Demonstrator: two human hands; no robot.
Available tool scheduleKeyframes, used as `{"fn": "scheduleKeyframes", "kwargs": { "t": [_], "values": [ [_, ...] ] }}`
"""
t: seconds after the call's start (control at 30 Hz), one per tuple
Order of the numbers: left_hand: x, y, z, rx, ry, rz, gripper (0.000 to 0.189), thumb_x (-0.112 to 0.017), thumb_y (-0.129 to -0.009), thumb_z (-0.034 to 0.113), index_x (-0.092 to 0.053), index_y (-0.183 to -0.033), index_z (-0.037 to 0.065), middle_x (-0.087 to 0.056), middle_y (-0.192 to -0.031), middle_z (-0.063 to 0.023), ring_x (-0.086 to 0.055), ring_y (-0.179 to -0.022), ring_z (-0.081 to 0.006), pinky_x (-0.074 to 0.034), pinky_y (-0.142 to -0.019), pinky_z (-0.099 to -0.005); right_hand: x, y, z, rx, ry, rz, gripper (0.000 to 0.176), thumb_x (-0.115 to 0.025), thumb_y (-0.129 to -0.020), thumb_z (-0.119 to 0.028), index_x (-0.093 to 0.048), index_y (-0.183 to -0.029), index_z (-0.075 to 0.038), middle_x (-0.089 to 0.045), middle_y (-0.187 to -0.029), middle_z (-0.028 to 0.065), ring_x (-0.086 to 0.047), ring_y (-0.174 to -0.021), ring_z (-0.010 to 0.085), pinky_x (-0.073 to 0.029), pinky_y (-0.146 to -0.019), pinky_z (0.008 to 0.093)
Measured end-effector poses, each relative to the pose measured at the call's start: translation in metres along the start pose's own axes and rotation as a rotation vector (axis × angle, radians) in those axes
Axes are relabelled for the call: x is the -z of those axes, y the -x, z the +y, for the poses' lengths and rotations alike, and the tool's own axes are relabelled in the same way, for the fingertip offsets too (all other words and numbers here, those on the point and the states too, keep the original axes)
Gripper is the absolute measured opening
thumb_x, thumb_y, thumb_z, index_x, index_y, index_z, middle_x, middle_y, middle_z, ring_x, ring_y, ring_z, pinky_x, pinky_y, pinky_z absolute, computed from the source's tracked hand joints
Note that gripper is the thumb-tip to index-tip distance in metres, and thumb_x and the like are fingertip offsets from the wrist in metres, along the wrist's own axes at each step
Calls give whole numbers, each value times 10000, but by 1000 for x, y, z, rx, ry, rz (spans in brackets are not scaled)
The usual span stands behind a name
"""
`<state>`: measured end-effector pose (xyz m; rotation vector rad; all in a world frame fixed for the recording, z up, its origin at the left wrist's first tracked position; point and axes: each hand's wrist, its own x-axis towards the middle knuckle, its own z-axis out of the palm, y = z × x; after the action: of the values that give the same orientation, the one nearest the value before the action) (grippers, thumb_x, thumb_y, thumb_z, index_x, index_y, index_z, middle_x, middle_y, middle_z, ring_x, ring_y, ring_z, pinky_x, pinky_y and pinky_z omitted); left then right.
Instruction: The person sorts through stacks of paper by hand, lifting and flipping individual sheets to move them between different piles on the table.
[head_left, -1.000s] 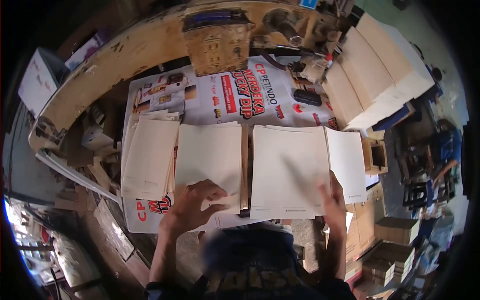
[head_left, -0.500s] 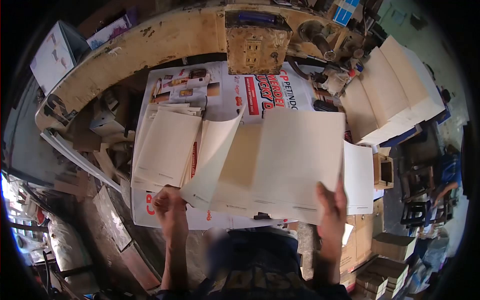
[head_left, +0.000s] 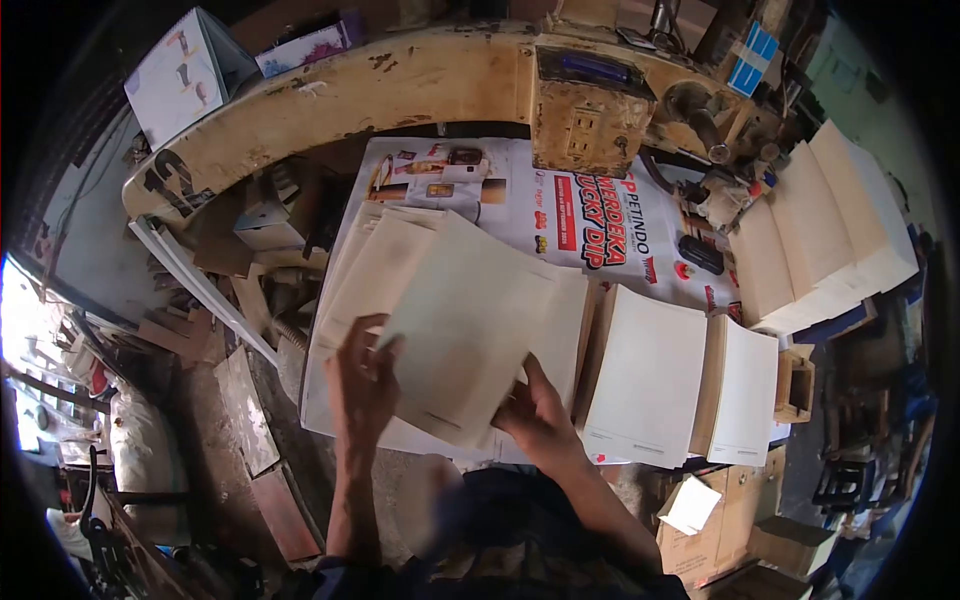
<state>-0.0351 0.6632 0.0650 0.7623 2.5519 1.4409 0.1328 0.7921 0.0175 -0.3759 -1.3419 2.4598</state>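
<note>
A few cream paper sheets (head_left: pixel 465 320) are held tilted above the work surface. My left hand (head_left: pixel 365 375) is at their lower left edge, its fingers curled and spread against the paper. Gripping the lower right edge is my right hand (head_left: pixel 538 410), with its thumb on top. A pile of similar papers (head_left: pixel 375 265) lies behind and left of the held sheets. To the right, a stack of sheets (head_left: pixel 645 370) and a narrower stack (head_left: pixel 743 390) lie on a printed banner (head_left: pixel 520 220).
A worn metal box with sockets (head_left: pixel 590 120) hangs at the back edge. Tall paper stacks (head_left: pixel 840 220) stand at the right. A curved machine arm (head_left: pixel 330 90) spans the back. Cardboard boxes (head_left: pixel 735 510) are at the lower right.
The sheets have moved left toward the left pile, uncovering the stacks on the right. My right hand has come closer to my left hand. The camera view has shifted.
</note>
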Motion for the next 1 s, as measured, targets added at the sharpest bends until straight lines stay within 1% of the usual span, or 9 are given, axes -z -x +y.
{"fn": "scheduleKeyframes", "kwargs": {
  "t": [0.07,0.17,0.23,0.27,0.43,0.57,0.7,0.9,1.0],
  "values": [
    [9,-28,-34,-123,33,170,285,-625,-857,-2,-617,-1137,48,-658,-762,-139,-612,-673,-135,-468,-623,-272,-12,5,-7,32,7,-30,768,-581,-894,49,-154,-1516,-98,-483,-1365,184,-494,-1273,250,-457,-985,352],
    [22,-73,-100,-96,59,183,286,-678,-831,54,-630,-1113,51,-659,-905,-163,-638,-826,-216,-490,-731,-330,-13,15,-15,-38,154,-65,712,-626,-923,-49,-196,-1490,-82,-489,-1358,198,-504,-1264,275,-470,-982,376],
    [18,-95,-158,-406,-581,288,371,-726,-803,155,-620,-1145,57,-616,-1067,-182,-582,-1011,-318,-460,-868,-406,-10,27,-19,-102,257,-118,587,-641,-921,-71,-337,-1422,-48,-530,-1326,161,-559,-1200,229,-490,-961,347],
    [16,-95,-152,-291,-608,227,483,-759,-769,248,-600,-1190,73,-569,-1145,-178,-497,-1096,-377,-400,-969,-449,-8,33,-21,-83,255,-114,587,-641,-921,-71,-337,-1422,-48,-530,-1326,161,-559,-1200,229,-490,-961,347],
    [23,-111,-159,10,-304,-17,642,-815,-721,423,-613,-1179,20,-692,-1055,-174,-682,-967,-295,-536,-818,-416,-3,68,-5,-117,290,-215,330,-626,-926,-53,-538,-1240,-1,-628,-1185,108,-623,-1094,176,-490,-968,320],
    [33,-140,-141,180,-177,-274,575,-871,-621,475,-744,-954,23,-736,-837,-115,-715,-722,-188,-573,-689,-319,1,74,-2,-168,290,-221,293,-623,-925,-41,-550,-1205,3,-645,-1144,97,-626,-1090,172,-494,-964,320],
    [35,-164,-128,472,-407,-429,392,-818,-763,320,-731,-1048,65,-732,-872,-75,-698,-725,-172,-547,-662,-337,1,70,-9,-148,337,-220,249,-629,-925,-50,-568,-1160,6,-660,-1100,97,-646,-1056,175,-505,-941,315],
    [20,-151,-143,183,122,-414,452,-805,-780,265,-678,-1141,25,-722,-967,-86,-693,-771,-181,-540,-726,-316,15,66,-15,-100,367,-157,224,-634,-926,-65,-581,-1133,3,-675,-1050,97,-658,-1027,175,-513,-913,311],
    [21,-142,-99,104,0,-294,469,-825,-753,261,-674,-1124,16,-714,-973,-95,-680,-840,-201,-525,-772,-336,21,69,-4,-110,355,-159,218,-634,-930,-75,-584,-1127,3,-684,-1026,93,-660,-1014,169,-515,-903,310]
  ]
}}
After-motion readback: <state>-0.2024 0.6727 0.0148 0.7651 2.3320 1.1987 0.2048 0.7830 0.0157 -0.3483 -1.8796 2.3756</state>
